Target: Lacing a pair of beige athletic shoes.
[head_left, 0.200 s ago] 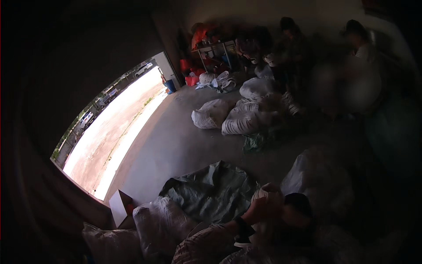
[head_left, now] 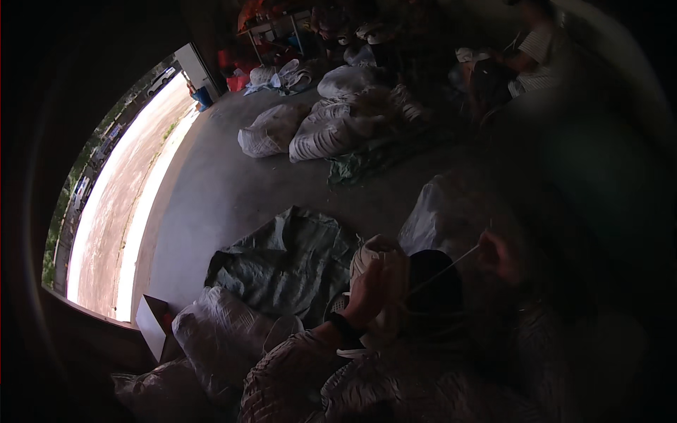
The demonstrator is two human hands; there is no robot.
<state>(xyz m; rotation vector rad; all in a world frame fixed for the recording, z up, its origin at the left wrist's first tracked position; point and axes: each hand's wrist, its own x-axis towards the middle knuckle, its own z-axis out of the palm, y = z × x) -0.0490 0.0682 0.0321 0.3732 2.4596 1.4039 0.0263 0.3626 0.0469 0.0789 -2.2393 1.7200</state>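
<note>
My left hand [head_left: 365,292] is closed round a pale beige cloth piece [head_left: 393,275] with ribbed folds, held upright in front of me. A dark wristband [head_left: 344,326] sits on that wrist. Against the piece's right side is a dark rounded part [head_left: 437,278]; its kind is hard to make out. From there a thin pale thread [head_left: 451,265] runs taut, up and to the right. At its far end my right hand [head_left: 498,255] pinches it, partly lost in shadow. More pale cloth lies dim below both hands.
A dark green sheet [head_left: 282,261] lies on the floor ahead. Plastic sacks [head_left: 226,331] stand at the near left, beside a white-sided box [head_left: 151,328]. Farther off are stuffed pale sacks [head_left: 331,130], a table [head_left: 275,32] and a seated person [head_left: 536,53] at work. A bright doorway opens left.
The scene has shifted left and upward in view. My right hand now shows out to the right with the thread stretched tight; my left hand still grips the cloth piece.
</note>
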